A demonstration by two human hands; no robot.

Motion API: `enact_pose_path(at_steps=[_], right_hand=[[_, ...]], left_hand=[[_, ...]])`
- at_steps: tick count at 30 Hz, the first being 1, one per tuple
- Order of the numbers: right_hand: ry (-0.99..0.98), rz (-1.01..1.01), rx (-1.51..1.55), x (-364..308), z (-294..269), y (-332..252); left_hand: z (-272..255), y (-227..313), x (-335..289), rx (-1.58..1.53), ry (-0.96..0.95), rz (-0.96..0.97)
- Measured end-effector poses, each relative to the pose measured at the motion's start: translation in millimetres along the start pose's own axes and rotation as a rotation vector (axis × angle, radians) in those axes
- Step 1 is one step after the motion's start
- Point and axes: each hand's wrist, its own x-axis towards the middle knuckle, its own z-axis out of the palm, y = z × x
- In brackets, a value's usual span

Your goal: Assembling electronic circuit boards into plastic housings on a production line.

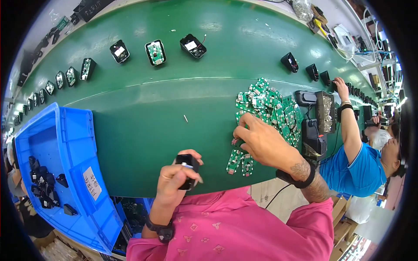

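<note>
My left hand (172, 180) is closed around a small black plastic case (187, 182) above the table's near edge. A pale, bluish part shows between the fingers; I cannot make out what it is. My right hand (265, 141) reaches over the near left side of a heap of green circuit boards (274, 104). Its fingers are bent and pinched at one circuit board (235, 142), which they partly hide. Just below that hand, a few loose boards (234, 162) lie apart from the heap.
A blue bin (78, 152) holding black parts stands at left. Black cases, some with boards inside (156, 53), line the green table's (143, 117) far side. A tray of small metal parts (325, 112) stands right of the heap. A co-worker's hand (342, 89) reaches in at right.
</note>
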Motion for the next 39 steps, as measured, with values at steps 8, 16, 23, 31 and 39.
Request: enact_pose_path(at_steps=[8, 16, 23, 31, 39], right_hand=[[0.302, 0.119, 0.379, 7, -3, -11], [0.549, 0.002, 0.586, 8, 31, -50], [0.466, 0.051, 0.973, -2, 40, -61], [0.618, 0.055, 0.803, -5, 51, -65], [0.636, 0.034, 0.712, -5, 59, -71]], left_hand=[[47, 5, 13, 0.706, 0.139, 0.074], [54, 0, 29, 1.226, 0.178, 0.467], [55, 6, 24, 0.956, 0.306, 0.273], [45, 1, 26, 0.955, 0.302, 0.316], [45, -11, 25, 0.969, 0.341, 0.315]])
